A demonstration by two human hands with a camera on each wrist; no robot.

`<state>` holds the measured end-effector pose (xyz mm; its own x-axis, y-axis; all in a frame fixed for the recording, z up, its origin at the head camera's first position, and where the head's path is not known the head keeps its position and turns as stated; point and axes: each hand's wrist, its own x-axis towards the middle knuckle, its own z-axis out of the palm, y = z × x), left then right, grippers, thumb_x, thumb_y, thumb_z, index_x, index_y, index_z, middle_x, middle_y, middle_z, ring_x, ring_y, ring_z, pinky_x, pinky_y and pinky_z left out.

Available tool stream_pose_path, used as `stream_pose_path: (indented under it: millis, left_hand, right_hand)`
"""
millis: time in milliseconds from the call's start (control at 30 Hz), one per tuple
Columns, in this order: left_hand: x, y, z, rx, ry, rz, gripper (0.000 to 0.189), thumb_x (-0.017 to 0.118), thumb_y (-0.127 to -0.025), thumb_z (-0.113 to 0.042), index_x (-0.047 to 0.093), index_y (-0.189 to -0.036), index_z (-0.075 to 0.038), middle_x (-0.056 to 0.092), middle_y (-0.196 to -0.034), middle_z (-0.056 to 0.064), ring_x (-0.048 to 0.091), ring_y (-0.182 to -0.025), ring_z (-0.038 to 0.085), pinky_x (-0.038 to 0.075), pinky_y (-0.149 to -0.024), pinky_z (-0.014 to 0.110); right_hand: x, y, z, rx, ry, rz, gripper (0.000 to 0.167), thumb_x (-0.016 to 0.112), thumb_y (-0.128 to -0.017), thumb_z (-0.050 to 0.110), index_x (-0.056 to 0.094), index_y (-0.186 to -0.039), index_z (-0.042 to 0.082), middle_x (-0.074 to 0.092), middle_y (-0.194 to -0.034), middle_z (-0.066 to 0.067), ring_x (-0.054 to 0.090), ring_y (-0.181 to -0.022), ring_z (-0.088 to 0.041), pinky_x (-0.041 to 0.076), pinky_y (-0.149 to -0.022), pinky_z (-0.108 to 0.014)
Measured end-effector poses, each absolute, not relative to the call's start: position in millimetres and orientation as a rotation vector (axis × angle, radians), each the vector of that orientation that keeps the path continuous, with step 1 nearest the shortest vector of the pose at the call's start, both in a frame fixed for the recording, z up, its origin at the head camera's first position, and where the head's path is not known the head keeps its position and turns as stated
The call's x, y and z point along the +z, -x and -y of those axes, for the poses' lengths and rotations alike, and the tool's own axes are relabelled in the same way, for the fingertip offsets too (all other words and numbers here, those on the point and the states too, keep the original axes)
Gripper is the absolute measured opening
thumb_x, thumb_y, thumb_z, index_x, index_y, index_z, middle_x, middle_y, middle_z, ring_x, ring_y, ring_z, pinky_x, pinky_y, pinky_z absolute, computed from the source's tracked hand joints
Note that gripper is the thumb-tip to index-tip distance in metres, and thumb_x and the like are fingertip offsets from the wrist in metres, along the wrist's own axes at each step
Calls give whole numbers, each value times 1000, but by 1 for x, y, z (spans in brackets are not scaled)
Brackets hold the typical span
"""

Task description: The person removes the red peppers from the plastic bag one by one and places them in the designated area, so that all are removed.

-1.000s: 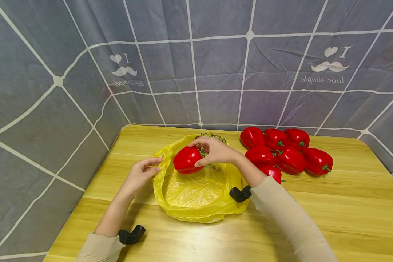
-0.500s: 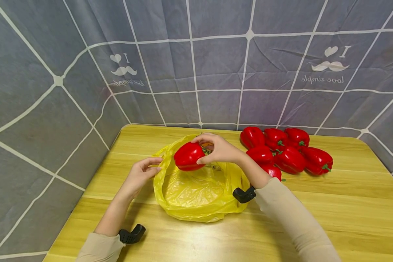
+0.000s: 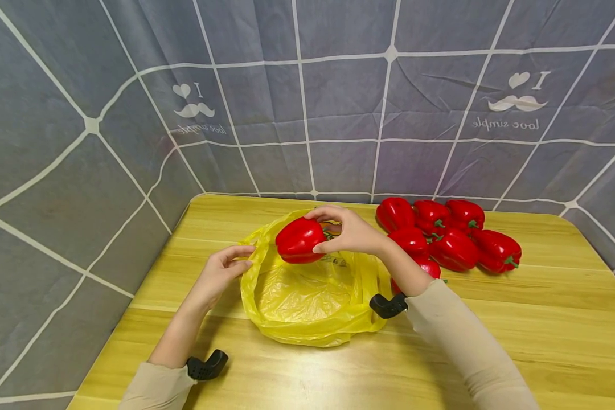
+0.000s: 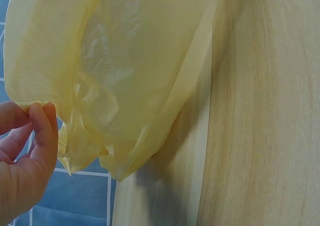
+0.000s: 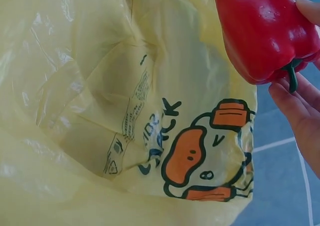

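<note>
A glossy red bell pepper (image 3: 299, 242) is gripped by my right hand (image 3: 353, 233), thumb on the near side and fingers over the far side. It is held over the mouth of a yellow plastic bag (image 3: 307, 333), which stands with its top spread wide. In the right wrist view the pepper (image 5: 265, 31) shows its green stem, and the bag (image 5: 75, 111) has a cartoon print inside. My left hand (image 3: 220, 273) pinches the bag's left rim between thumb and fingers. The left wrist view shows those fingertips of the left hand (image 4: 27, 156) on the thin film.
Several more red bell peppers (image 3: 456, 250) lie grouped on the wooden table (image 3: 543, 330), right of the bag; my right forearm partly covers the nearest ones. A grey curtain (image 3: 338, 102) with white grid lines hangs behind the table and along its left side.
My right hand has lifted the bell pepper slightly up and to the right above the bag mouth. The left hand stays on the rim, and the bag has hardly moved.
</note>
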<state>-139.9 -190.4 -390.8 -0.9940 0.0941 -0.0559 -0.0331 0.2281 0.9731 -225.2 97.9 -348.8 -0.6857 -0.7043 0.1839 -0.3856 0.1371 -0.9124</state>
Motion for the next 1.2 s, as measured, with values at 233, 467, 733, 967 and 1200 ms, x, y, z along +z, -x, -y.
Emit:
stream_pose_path:
  millis: [233,467,733,967,1200]
  left_hand:
    - [-392,140,191,1905,-71,-2378,37,55,-90,-1,50,-125,10,51,-120,25,58,-85,9,48,-78,20]
    - [-394,140,191,1915,-64,-2378,36,56,-90,-1,51,-124,10,52,-119,24,58,-84,8,48,-77,20]
    - [-394,140,190,1926,-76,-2379,36,56,-90,0,51,-124,11,53,-117,24,58,-84,8,49,-77,20]
    - [-394,140,190,1920,-79,-2384,36,55,-90,0,51,-124,11,53,-118,25,58,-84,8,49,-77,20]
    - [-394,139,190,1922,-78,-2381,37,55,-90,0,50,-124,11,52,-119,25,58,-84,7,49,-77,20]
  right_hand:
    - [-347,224,-105,-1604,1059,-2122,52,74,-74,4,55,-122,3,52,-124,-10,50,-111,-26,46,-91,-42]
    - [-345,220,-113,-1642,1058,-2092,51,74,-74,3,55,-122,4,51,-124,-9,50,-111,-30,49,-86,-42]
    - [-345,217,-123,-1641,1032,-2128,53,75,-74,7,55,-123,8,52,-123,-6,49,-111,-30,50,-86,-37]
    - [-346,215,-133,-1655,1048,-2147,54,76,-73,8,55,-123,6,53,-122,-8,50,-111,-29,46,-90,-46]
    - [-347,212,-142,-1668,1042,-2152,55,75,-74,7,54,-124,4,51,-124,-9,48,-112,-27,47,-89,-41]
